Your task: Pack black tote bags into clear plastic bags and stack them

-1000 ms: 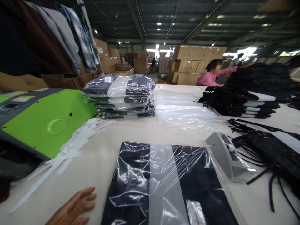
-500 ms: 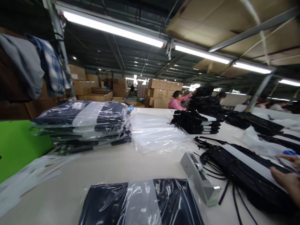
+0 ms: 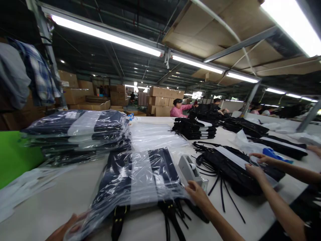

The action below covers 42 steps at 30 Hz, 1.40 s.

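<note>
A dark navy bag with a white band [image 3: 141,174] lies in front of me inside a clear plastic bag [image 3: 120,192]. Its black straps [image 3: 120,217] stick out at the near end. My left hand [image 3: 71,226] is closed on the plastic's near left corner. At the near right edge, my right hand [image 3: 197,194] pinches the plastic, thumb and fingers together. A grey tape dispenser [image 3: 189,169] stands just beyond that hand.
On the left is a stack of plastic-wrapped bags [image 3: 75,130]. Flat clear plastic sleeves [image 3: 152,135] lie mid-table. At right, a co-worker's hands [image 3: 255,167] work over a black bag [image 3: 225,164] with loose straps. Behind are stacked black bags [image 3: 194,129].
My hands have come into view, gripping the plastic. The wrapped navy bag now shows farther up the picture, its straps visible. The view has turned right, showing more of the co-worker's arms.
</note>
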Tool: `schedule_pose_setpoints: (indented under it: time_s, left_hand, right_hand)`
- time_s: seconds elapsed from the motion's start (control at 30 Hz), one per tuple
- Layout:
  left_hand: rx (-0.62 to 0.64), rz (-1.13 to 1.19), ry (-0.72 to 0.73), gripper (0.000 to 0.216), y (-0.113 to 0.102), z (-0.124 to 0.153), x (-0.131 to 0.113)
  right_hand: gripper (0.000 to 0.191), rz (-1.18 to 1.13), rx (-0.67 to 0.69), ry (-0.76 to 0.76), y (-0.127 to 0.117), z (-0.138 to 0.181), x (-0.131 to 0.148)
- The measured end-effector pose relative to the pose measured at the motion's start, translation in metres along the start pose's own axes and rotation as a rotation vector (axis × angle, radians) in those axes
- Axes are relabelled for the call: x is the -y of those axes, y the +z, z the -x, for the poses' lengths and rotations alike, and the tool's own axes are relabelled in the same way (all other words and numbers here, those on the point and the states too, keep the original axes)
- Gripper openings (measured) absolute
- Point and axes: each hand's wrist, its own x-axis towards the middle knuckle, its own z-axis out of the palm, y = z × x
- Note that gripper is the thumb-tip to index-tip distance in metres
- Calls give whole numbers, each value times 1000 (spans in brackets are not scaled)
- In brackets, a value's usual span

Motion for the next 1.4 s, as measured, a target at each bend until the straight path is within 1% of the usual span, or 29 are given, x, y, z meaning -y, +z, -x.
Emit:
schedule_pose_setpoints:
  time_s: [0.03, 0.07, 0.1, 0.13, 0.17, 0.2, 0.23, 0.27, 0.33, 0.37, 0.4, 0.43, 0.53, 0.57, 0.63, 0.7, 0.77, 0.8, 0.83, 0.87, 0.9, 0.93, 0.97, 1.07, 1.13, 1.17, 1.2, 1.33, 1.4]
  left_hand:
    - [25, -5, -19, 83, -5, 10, 5]
    - [39, -15, -5, 83, -8, 23, 10]
    - [44, -34, 42, 82, -8, 38, 12]
    - [31, -62, 102, 82, -6, 53, 13]
    - [14, -90, 171, 82, -2, 65, 11]
    - [3, -137, 220, 79, 4, 72, 7]
    - [-55, -191, 262, 73, 11, 75, 3]
    - [-101, -256, 292, 66, 16, 74, -1]
    - [-254, -288, 346, 51, 25, 66, -9]
    - [-303, -276, 358, 48, 28, 60, -12]
    - [-337, -248, 365, 46, 30, 56, -14]
    - [-348, -213, 367, 44, 32, 54, -16]
    - [-327, -103, 376, 39, 38, 56, -20]
    - [-314, -66, 379, 39, 39, 59, -21]
    - [-292, 6, 385, 41, 40, 65, -23]
    - [-285, 68, 397, 42, 39, 68, -24]
    - [-299, 108, 424, 40, 36, 67, -25]
    - [-314, 119, 446, 39, 34, 65, -24]
    - [-332, 124, 472, 37, 32, 62, -24]
    - [-350, 126, 499, 35, 31, 59, -23]
    - [-366, 129, 521, 34, 30, 56, -23]
    - [-377, 134, 536, 32, 30, 53, -22]
    - [-381, 143, 541, 31, 30, 52, -22]
    - [-372, 156, 530, 32, 32, 50, -21]
    - [-373, 131, 530, 33, 32, 52, -21]
    - [-379, 105, 534, 33, 32, 53, -20]
    - [-393, 69, 540, 32, 31, 55, -20]
    - [-509, -141, 627, 29, 27, 63, -17]
    - [-568, -257, 695, 27, 25, 67, -17]
  right_hand:
    - [49, 43, -87, -42, -6, 7, -5]
    - [51, 74, -149, -119, -10, 17, -7]
    - [50, 99, -202, -219, -13, 30, -5]
    - [47, 117, -233, -341, -12, 44, 0]
    - [40, 119, -209, -469, -8, 58, 9]
    - [31, 104, -126, -593, 0, 72, 21]
    - [22, 83, 19, -703, 11, 86, 35]
    - [16, 67, 202, -791, 25, 99, 51]
    - [16, 70, 551, -908, 62, 123, 84]
    - [18, 84, 657, -946, 84, 132, 99]
    - [20, 101, 715, -973, 106, 139, 114]
    - [23, 121, 729, -991, 128, 143, 128]
    - [39, 203, 662, -968, 187, 138, 162]
    - [42, 233, 651, -947, 202, 134, 172]
    - [37, 289, 664, -914, 222, 125, 185]
    - [28, 305, 622, -907, 232, 119, 192]
    - [23, 260, 507, -912, 234, 118, 190]
    - [19, 231, 482, -925, 233, 119, 187]
    - [17, 212, 499, -941, 233, 120, 184]
    - [16, 208, 545, -962, 234, 122, 179]
    - [17, 218, 595, -984, 236, 124, 175]
    - [21, 233, 610, -999, 239, 126, 170]
    - [25, 243, 583, -1009, 243, 128, 166]
    - [40, 239, 393, -1002, 257, 130, 162]
    - [45, 237, 356, -967, 263, 126, 166]
    - [44, 237, 383, -949, 264, 123, 170]
    - [41, 237, 448, -939, 264, 120, 175]
    - [22, 242, 840, -963, 256, 104, 200]
    - [17, 252, 928, -989, 250, 97, 212]
